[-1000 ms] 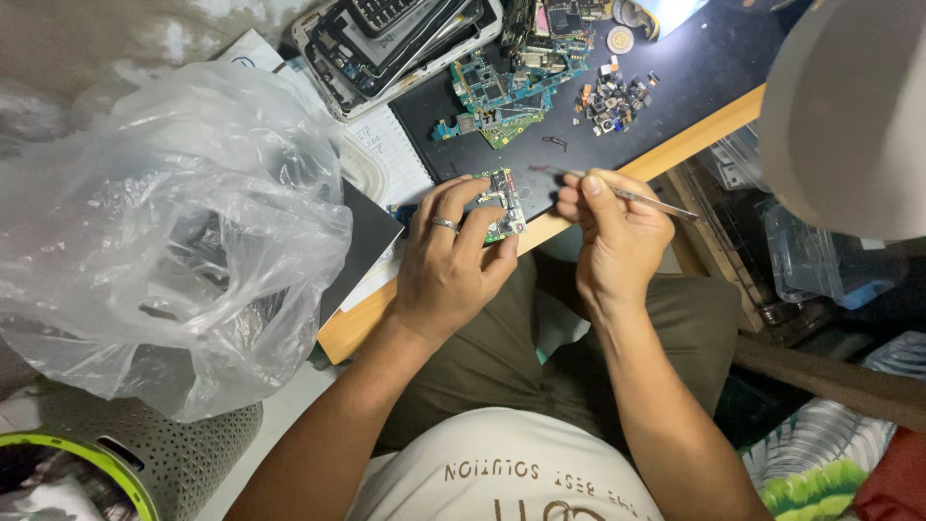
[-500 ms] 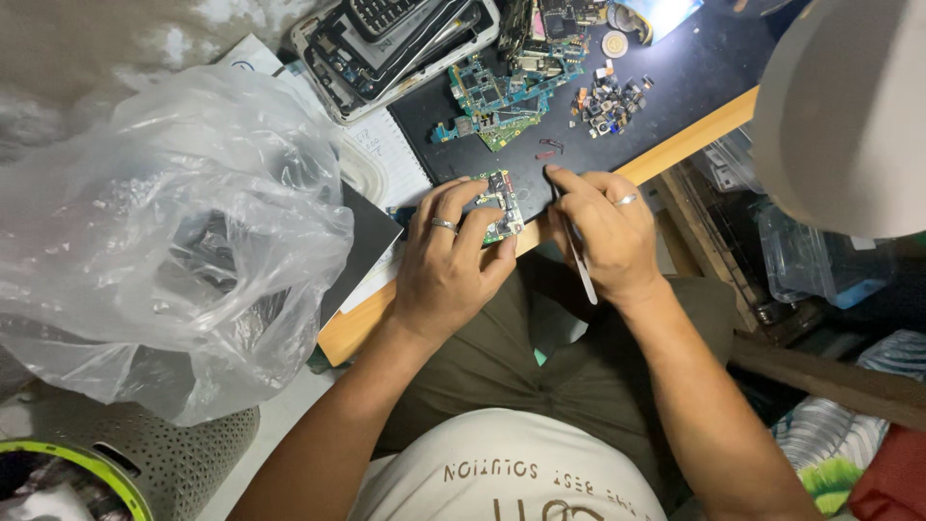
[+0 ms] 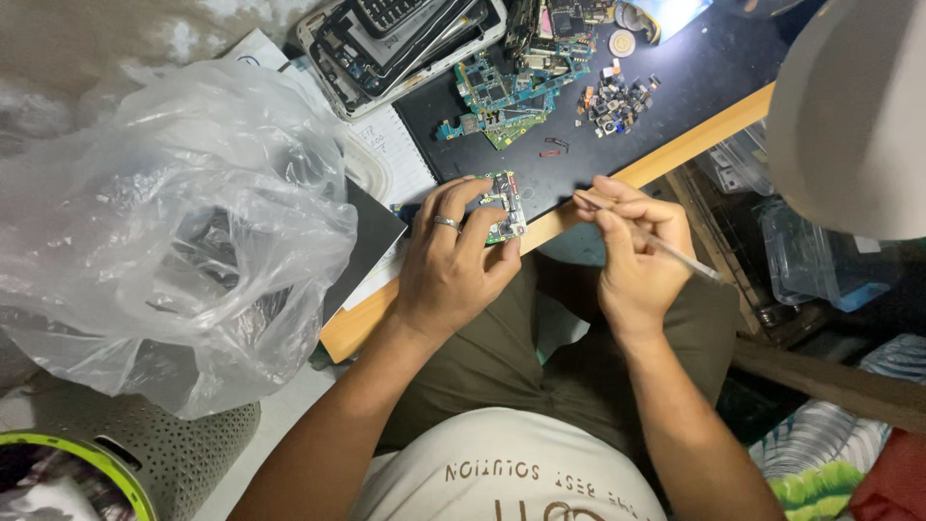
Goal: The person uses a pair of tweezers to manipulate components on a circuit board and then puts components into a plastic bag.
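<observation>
My left hand (image 3: 453, 265), a ring on one finger, grips a small green circuit board (image 3: 505, 205) at the wooden front edge of the desk (image 3: 666, 159). My right hand (image 3: 637, 256) is a short way to the right of the board and holds thin metal tweezers (image 3: 666, 246), with the tip pointing left toward the board and the shaft running back to the lower right. The tweezers' tip is apart from the board.
On the dark desk mat (image 3: 704, 72) lie bare circuit boards (image 3: 506, 96), a pile of tiny parts (image 3: 612, 101), a coin-like disc (image 3: 622, 43) and stacked phone frames (image 3: 405, 39). A large clear plastic bag (image 3: 164, 222) fills the left. A grey basket (image 3: 145, 453) stands below it.
My right hand has turned the tweezers from pointing down over my lap to pointing left at the board, and drew slightly away to the right. My left hand kept the board still.
</observation>
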